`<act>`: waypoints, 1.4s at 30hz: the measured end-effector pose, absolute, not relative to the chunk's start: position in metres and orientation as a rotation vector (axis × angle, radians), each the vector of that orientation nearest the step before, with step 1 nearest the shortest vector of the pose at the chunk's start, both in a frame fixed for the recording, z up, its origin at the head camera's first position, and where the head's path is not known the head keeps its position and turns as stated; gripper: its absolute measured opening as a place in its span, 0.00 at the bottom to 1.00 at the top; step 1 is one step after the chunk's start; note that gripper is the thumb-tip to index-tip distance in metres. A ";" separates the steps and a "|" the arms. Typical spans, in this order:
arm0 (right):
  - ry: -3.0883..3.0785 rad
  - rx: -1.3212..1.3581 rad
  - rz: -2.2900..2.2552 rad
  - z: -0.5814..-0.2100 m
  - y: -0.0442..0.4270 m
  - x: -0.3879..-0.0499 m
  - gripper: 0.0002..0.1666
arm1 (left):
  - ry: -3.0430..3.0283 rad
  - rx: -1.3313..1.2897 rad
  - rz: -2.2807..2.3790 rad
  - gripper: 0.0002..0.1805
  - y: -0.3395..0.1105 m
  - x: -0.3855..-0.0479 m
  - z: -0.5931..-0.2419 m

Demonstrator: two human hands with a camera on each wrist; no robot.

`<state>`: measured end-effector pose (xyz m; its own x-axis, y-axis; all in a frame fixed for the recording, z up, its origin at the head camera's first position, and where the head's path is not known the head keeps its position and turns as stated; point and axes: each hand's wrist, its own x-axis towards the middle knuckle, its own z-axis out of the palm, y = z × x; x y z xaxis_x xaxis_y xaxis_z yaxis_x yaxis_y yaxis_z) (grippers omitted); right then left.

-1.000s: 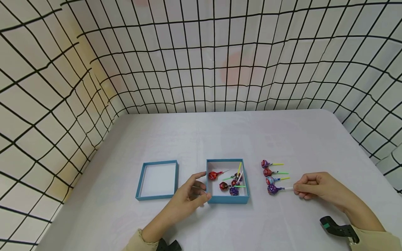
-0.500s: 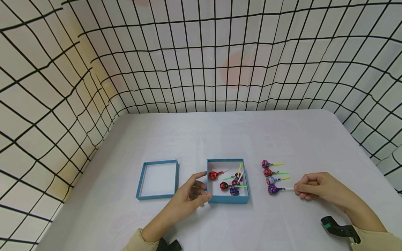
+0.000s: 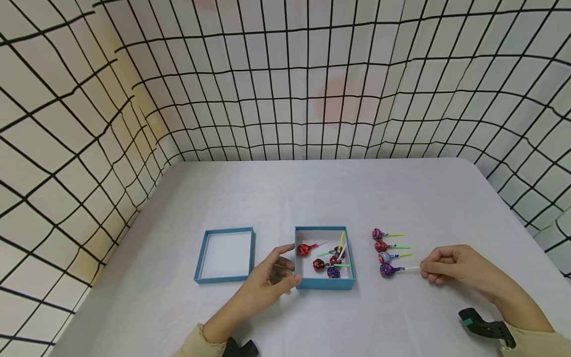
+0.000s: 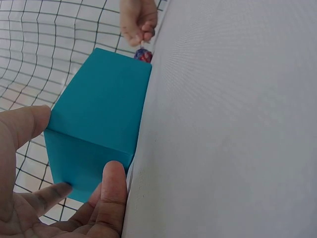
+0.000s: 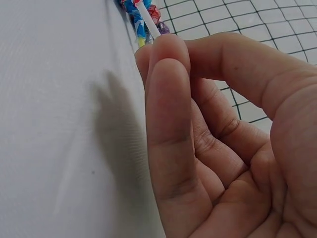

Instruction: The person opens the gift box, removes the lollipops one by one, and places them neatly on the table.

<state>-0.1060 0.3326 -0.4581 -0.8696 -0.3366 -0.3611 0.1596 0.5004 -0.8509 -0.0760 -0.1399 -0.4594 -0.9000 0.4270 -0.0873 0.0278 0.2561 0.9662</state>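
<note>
My left hand (image 3: 267, 280) touches the near left corner of an uncovered blue box (image 3: 324, 283), thumb at the front and other fingers along its left side. Inside the box lie several wrapped lollipops, among them a red one (image 3: 303, 249) and a purple one (image 3: 332, 271). To the right, my right hand (image 3: 455, 265) pinches the white stick (image 5: 149, 21) of a purple lollipop (image 3: 387, 270) at its end. That lollipop lies nearest me in a column, below a blue one (image 3: 383, 257), a red one (image 3: 380, 245) and another purple-red one (image 3: 377, 233).
A blue-rimmed box lid (image 3: 224, 281) lies inside up to the left of the box. The white table (image 3: 285, 193) is bounded at the back and sides by a black grid-patterned backdrop (image 3: 294, 84).
My right hand has shifted very slightly right, showing a little more of the white stick. My left hand and the box stay in place.
</note>
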 end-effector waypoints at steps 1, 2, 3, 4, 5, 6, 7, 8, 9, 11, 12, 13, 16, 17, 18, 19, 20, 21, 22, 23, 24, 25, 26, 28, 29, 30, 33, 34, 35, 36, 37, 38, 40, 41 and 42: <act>2.261 -0.144 -1.351 -0.458 0.333 -0.106 0.16 | 2.202 0.416 1.683 0.37 -0.140 -0.076 -0.459; 2.264 -0.143 -1.348 -0.457 0.333 -0.106 0.16 | 2.200 0.415 1.683 0.37 -0.140 -0.076 -0.459; 2.264 -0.142 -1.347 -0.456 0.334 -0.106 0.16 | 2.200 0.414 1.683 0.37 -0.139 -0.076 -0.459; 2.266 -0.142 -1.345 -0.456 0.334 -0.106 0.16 | 2.200 0.412 1.684 0.37 -0.139 -0.076 -0.458; 2.268 -0.144 -1.341 -0.455 0.334 -0.107 0.17 | 2.200 0.411 1.683 0.37 -0.139 -0.076 -0.458; 2.270 -0.146 -1.338 -0.454 0.334 -0.107 0.17 | 2.200 0.408 1.683 0.37 -0.139 -0.076 -0.458; 2.275 -0.150 -1.334 -0.453 0.335 -0.107 0.17 | 2.200 0.407 1.682 0.37 -0.139 -0.075 -0.458; 2.278 -0.154 -1.329 -0.451 0.335 -0.107 0.17 | 2.200 0.406 1.682 0.37 -0.139 -0.075 -0.457; 2.282 -0.156 -1.324 -0.450 0.334 -0.107 0.17 | 2.201 0.405 1.681 0.37 -0.139 -0.075 -0.457; 2.292 -0.164 -1.314 -0.447 0.334 -0.107 0.17 | 2.202 0.403 1.681 0.37 -0.139 -0.075 -0.457; 2.299 -0.167 -1.310 -0.445 0.334 -0.107 0.17 | 2.202 0.403 1.680 0.37 -0.139 -0.075 -0.457; 2.308 -0.174 -1.304 -0.443 0.333 -0.107 0.17 | 2.204 0.404 1.679 0.37 -0.139 -0.075 -0.458; 2.332 -0.184 -1.286 -0.435 0.330 -0.108 0.17 | 2.206 0.408 1.678 0.37 -0.140 -0.075 -0.458; 2.344 -0.189 -1.277 -0.433 0.328 -0.109 0.17 | 2.208 0.410 1.678 0.37 -0.140 -0.075 -0.458; 2.357 -0.197 -1.267 -0.430 0.326 -0.110 0.17 | 2.209 0.413 1.678 0.37 -0.140 -0.075 -0.458; 2.366 -0.208 -1.260 -0.428 0.324 -0.111 0.17 | 2.210 0.416 1.678 0.37 -0.140 -0.076 -0.458; 2.374 -0.218 -1.253 -0.425 0.321 -0.112 0.16 | 2.211 0.418 1.679 0.37 -0.140 -0.076 -0.459; 2.383 -0.234 -1.245 -0.423 0.319 -0.113 0.16 | 2.211 0.418 1.680 0.37 -0.140 -0.075 -0.459; 2.390 -0.255 -1.239 -0.419 0.317 -0.114 0.16 | 2.211 0.418 1.680 0.37 -0.140 -0.075 -0.458; 2.395 -0.274 -1.234 -0.416 0.314 -0.114 0.16 | 2.211 0.417 1.681 0.37 -0.140 -0.075 -0.458; 2.396 -0.291 -1.232 -0.413 0.311 -0.115 0.16 | 2.209 0.416 1.682 0.37 -0.140 -0.075 -0.458; 2.399 -0.307 -1.226 -0.410 0.309 -0.116 0.16 | 2.208 0.415 1.683 0.37 -0.140 -0.075 -0.458; 2.402 -0.319 -1.219 -0.407 0.306 -0.117 0.16 | 2.207 0.414 1.684 0.36 -0.140 -0.075 -0.458; 2.409 -0.347 -1.209 -0.402 0.300 -0.119 0.16 | 2.205 0.413 1.685 0.36 -0.140 -0.075 -0.458; 2.413 -0.358 -1.205 -0.399 0.297 -0.120 0.16 | 2.204 0.413 1.685 0.36 -0.139 -0.075 -0.458; 2.416 -0.370 -1.202 -0.397 0.294 -0.121 0.16 | 2.203 0.412 1.686 0.36 -0.139 -0.075 -0.458; 2.417 -0.399 -1.202 -0.390 0.283 -0.124 0.16 | 2.202 0.412 1.688 0.36 -0.140 -0.075 -0.458; 2.409 -0.404 -1.205 -0.387 0.280 -0.125 0.16 | 2.202 0.412 1.688 0.36 -0.139 -0.075 -0.458; 2.401 -0.410 -1.207 -0.385 0.276 -0.126 0.16 | 2.201 0.413 1.690 0.36 -0.139 -0.075 -0.458; 2.388 -0.420 -1.212 -0.383 0.273 -0.127 0.16 | 2.202 0.413 1.691 0.36 -0.139 -0.075 -0.458; 2.379 -0.420 -1.209 -0.382 0.269 -0.128 0.16 | 2.202 0.413 1.692 0.37 -0.139 -0.075 -0.458; 2.372 -0.425 -1.203 -0.380 0.265 -0.129 0.16 | 2.201 0.413 1.692 0.37 -0.139 -0.075 -0.458; 2.348 -0.447 -1.202 -0.376 0.257 -0.131 0.16 | 2.202 0.413 1.693 0.37 -0.139 -0.076 -0.458; 2.342 -0.453 -1.193 -0.375 0.253 -0.132 0.15 | 2.202 0.413 1.692 0.37 -0.139 -0.076 -0.458; 2.335 -0.465 -1.189 -0.373 0.249 -0.134 0.15 | 2.201 0.412 1.693 0.37 -0.139 -0.076 -0.458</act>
